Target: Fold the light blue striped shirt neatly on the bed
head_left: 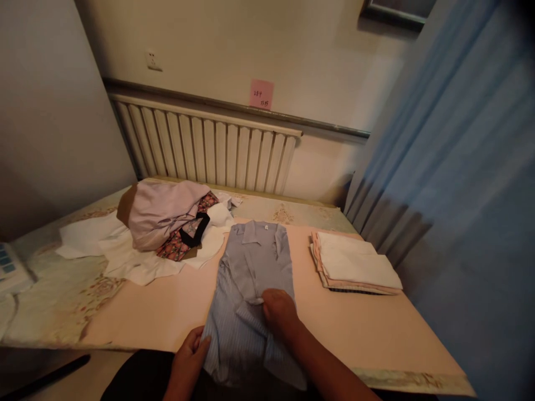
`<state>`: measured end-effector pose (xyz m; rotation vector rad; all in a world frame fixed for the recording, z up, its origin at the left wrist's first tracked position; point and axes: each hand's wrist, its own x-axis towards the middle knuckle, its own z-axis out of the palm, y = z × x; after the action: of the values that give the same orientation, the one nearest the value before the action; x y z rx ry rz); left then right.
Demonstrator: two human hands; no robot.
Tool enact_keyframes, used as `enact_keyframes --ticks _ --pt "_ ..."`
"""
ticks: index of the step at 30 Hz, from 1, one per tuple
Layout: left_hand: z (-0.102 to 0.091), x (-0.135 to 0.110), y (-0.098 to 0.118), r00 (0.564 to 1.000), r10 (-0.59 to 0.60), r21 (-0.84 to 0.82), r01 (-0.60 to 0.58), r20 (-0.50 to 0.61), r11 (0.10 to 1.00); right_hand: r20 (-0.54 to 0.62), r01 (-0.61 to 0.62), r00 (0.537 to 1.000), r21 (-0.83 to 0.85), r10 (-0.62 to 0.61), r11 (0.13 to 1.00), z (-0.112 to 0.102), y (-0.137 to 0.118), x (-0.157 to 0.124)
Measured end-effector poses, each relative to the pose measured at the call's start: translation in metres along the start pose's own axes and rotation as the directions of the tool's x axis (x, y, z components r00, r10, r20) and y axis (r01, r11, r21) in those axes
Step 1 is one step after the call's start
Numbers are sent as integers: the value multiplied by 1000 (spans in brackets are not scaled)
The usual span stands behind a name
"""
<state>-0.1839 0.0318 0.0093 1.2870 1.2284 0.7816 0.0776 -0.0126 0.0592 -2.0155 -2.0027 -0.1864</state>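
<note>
A pale blue striped collared shirt (251, 267) lies lengthwise on the pink sheet (167, 306) covering the table, its collar pointing away from me and its sides folded in. My right hand (278, 314) rests on the middle of the shirt, fingers curled and pinching a fold of its fabric. My left hand (190, 353) grips the shirt's lower left edge near the table's front edge, thumb on top of the cloth. The shirt's hem hangs slightly over the front edge.
A stack of folded white and pink cloths (355, 264) sits to the right. A heap of unfolded clothes (167, 223), lilac, floral and white, lies at the back left. A radiator (204, 145) runs behind the table. A blue curtain (460, 195) hangs at right.
</note>
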Motion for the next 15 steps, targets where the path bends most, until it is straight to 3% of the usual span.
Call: enact_keyframes --ticks 5,11,15 --pt "0 2 -6 999 -10 -73 13 38 997 -44 80 996 108 -76 991 13 -2 -15" --pt "1 5 -11 1000 16 -134 -17 -10 991 -171 8 985 171 21 985 17 3 -12" --pt "-1 7 -13 1000 12 -143 -10 13 990 -99 -22 995 89 31 996 29 6 -11"
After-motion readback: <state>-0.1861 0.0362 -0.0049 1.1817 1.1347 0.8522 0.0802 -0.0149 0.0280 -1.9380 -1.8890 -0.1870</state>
